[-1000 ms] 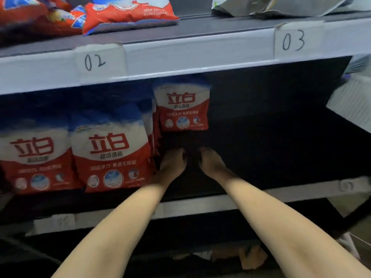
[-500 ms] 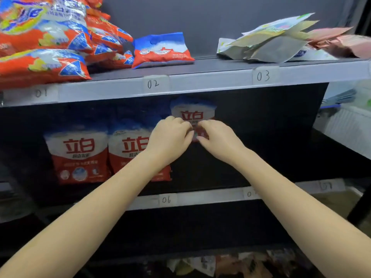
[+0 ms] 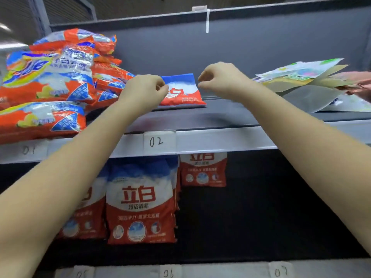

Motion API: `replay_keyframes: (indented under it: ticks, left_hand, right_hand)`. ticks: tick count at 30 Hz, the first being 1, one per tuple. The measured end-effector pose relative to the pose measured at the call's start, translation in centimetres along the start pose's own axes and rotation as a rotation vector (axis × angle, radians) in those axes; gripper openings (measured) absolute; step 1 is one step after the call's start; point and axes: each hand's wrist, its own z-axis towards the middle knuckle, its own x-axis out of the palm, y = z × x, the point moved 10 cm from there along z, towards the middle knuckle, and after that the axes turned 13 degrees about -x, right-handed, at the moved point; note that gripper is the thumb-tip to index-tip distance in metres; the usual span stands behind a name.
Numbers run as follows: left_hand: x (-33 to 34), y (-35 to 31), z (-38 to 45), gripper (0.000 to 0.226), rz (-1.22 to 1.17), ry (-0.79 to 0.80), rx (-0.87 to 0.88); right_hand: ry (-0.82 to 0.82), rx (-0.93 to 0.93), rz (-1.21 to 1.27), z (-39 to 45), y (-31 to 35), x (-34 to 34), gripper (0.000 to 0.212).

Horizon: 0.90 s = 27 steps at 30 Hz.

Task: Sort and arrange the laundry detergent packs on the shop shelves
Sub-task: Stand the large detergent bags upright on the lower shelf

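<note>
A small red, white and blue detergent pack lies flat on the upper shelf above label 02. My left hand has its curled fingertips at the pack's left edge, covering it; a grip cannot be made out. My right hand hovers at the pack's upper right corner, fingers loosely curled and holding nothing. On the shelf below, matching packs stand upright: one large in front, one partly behind my left forearm, and a small one further back.
A pile of larger orange detergent bags fills the upper shelf's left end over label 01. Flat, pale pouches lie stacked at the right. The lower shelf's rim carries labels 06 and 07; its right half is dark.
Both hands rose from the lower shelf, past the small standing pack, to the flat pack on the upper shelf. The view tilted upward with them.
</note>
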Motion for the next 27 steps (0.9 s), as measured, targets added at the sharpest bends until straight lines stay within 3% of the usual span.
replay_keyframes:
  ticks: [8,12,16,20,22,24,27]
  left_hand:
    - [7.3,5.1,11.4,0.038,0.216,0.277,-0.345]
    - [10.3,7.0,12.3,0.044,0.295,0.444,-0.461]
    - [12.2,8.7,13.3,0.045,0.331,0.395,-0.503]
    - [13.1,8.9,13.6,0.046,0.076,0.365,-0.578]
    - [12.6,9.4,13.4,0.049,-0.123,0.332,-0.659]
    - [12.3,10.5,12.8,0.052,-0.422,0.317,-0.772]
    - [12.9,10.7,11.5,0.032,-0.893,0.42,-0.93]
  right_hand:
    - [0.242,0.227,-0.063,11.5,-5.6,7.9,0.016]
    - [0.334,0.309,0.019,13.3,-8.4,12.2,0.043]
    - [0.303,0.404,0.114,14.4,-11.1,15.2,0.044]
    - [0.22,0.505,0.314,13.3,-11.5,14.2,0.039]
    - [0.127,0.539,0.542,13.1,-11.6,14.2,0.039]
    - [0.005,0.57,0.82,12.9,-11.4,14.3,0.039]
    - [-0.085,0.59,0.917,13.0,-11.5,14.1,0.039]
